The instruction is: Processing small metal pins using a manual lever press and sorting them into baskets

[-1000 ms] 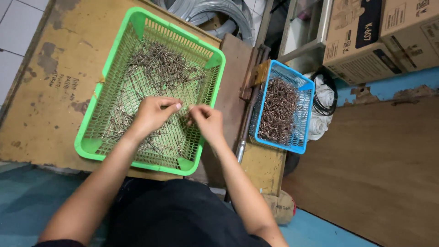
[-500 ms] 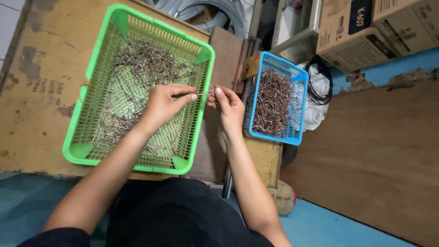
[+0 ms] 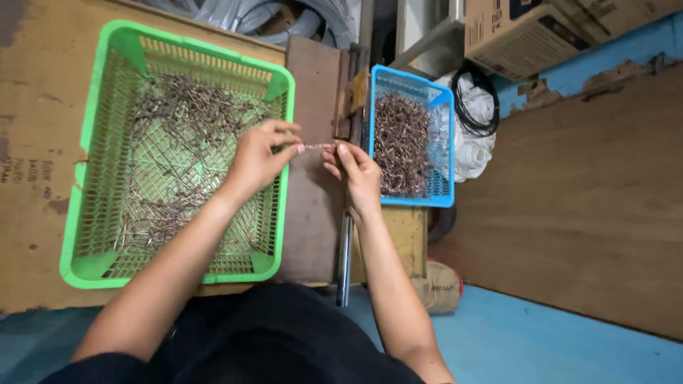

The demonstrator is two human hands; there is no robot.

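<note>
Both hands have been lifted up out of the green basket (image 3: 107, 142) since a second ago and brought together over the dark wooden board (image 3: 313, 92) between the two baskets, and the whole view has been shifted a bit too.

So, the left hand (image 3: 257, 158) is curled mostly closed, with thumb and forefinger pinched on one end of a small thin metal piece (image 3: 320, 146). The other fingers are folded loosely above it. The right hand (image 3: 356, 174) is held just beside it, fingers bent in, and the other end of the same piece is nipped between its fingertips. The piece is kept level in the air between the two hands, right over the board, not touching either basket. What exactly it is can't be made out, too small and a bit blurry.

Moving outward: the green basket is set on a worn brownish tabletop (image 3: 35, 85) to the left, with a tangled scatter of thin rusty-looking metal bits (image 3: 178, 121) spread over its mesh floor, thicker at the far end and the near left. The left forearm is laid across its near right corner.

A smaller blue basket (image 3: 442, 142) is seen just right of the right hand, filled with a dense heap of short brown metal pieces (image 3: 402, 142). A metal rod (image 3: 345, 256) is seen running down along the board's edge under the right wrist. Cardboard boxes (image 3: 519, 32) and a coil of black cable (image 3: 473, 99) are stacked further back.
</note>
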